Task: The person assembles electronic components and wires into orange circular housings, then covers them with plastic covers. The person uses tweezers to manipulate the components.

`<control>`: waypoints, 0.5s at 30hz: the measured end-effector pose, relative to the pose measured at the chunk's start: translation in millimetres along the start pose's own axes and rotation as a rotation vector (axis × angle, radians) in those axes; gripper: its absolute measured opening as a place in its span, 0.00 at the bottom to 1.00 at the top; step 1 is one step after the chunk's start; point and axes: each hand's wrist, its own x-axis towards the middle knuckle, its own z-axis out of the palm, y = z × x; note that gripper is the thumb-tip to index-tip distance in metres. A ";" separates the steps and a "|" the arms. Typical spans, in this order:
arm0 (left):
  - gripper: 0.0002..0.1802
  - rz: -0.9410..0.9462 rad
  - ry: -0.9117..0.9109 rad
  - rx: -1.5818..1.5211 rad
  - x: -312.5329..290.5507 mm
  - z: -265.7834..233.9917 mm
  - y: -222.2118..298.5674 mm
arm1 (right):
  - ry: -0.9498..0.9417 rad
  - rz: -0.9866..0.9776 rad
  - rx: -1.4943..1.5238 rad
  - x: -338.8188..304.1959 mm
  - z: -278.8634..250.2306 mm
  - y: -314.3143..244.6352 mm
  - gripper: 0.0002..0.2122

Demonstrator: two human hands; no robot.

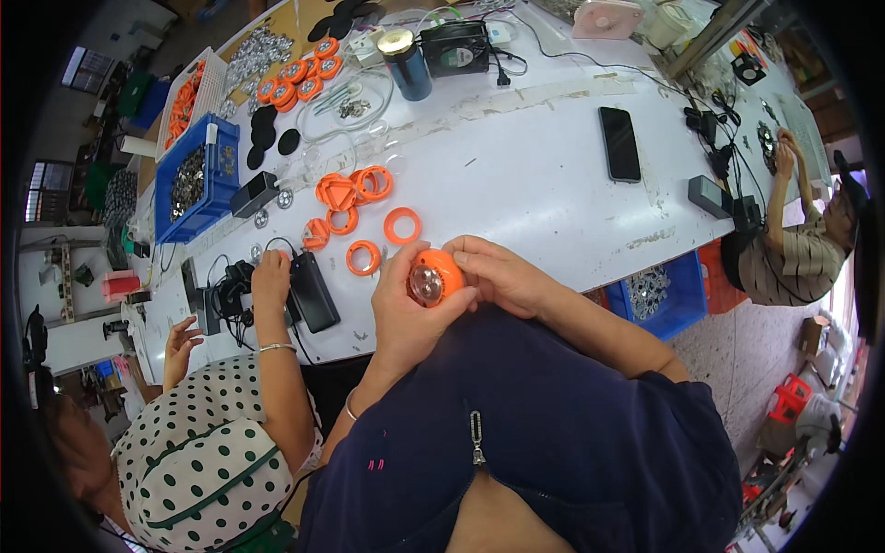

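Note:
Close to my body, at the near table edge, both hands hold an orange round lamp point(448, 268) with a transparent dome point(427, 284) facing up and to the left. My left hand point(402, 309) wraps its left and lower side, thumb along the bottom. My right hand point(502, 275) grips its right side with thumb and fingertips. Just beyond lie loose orange rings point(402, 226), one more ring point(363, 258) nearer the left, and an orange piece with a triangular middle point(336, 192) beside other rings. The lamp's underside is hidden.
At my left sits a person in a dotted top point(203, 461), hands near a black power brick point(314, 290). A blue bin point(221, 170), black discs point(264, 126), a can point(406, 69) and a phone point(619, 145) are on the table. Another person point(784, 249) works at right.

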 end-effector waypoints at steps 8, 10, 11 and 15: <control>0.32 0.171 0.019 0.200 1.3 -1.4 1.7 | 0.098 -0.095 -0.238 -3.1 1.6 -2.5 0.17; 0.30 0.054 -0.020 -0.121 2.5 -6.4 -7.1 | 0.148 -0.072 -0.219 -4.3 0.2 -8.0 0.19; 0.27 -0.120 -0.090 -0.385 6.1 -15.5 -10.9 | 0.148 -0.069 -0.220 -5.3 -2.5 -8.1 0.19; 0.26 -0.512 -0.241 -1.002 18.2 -18.9 -14.0 | 0.097 -0.020 -0.240 -3.6 -12.8 -4.6 0.20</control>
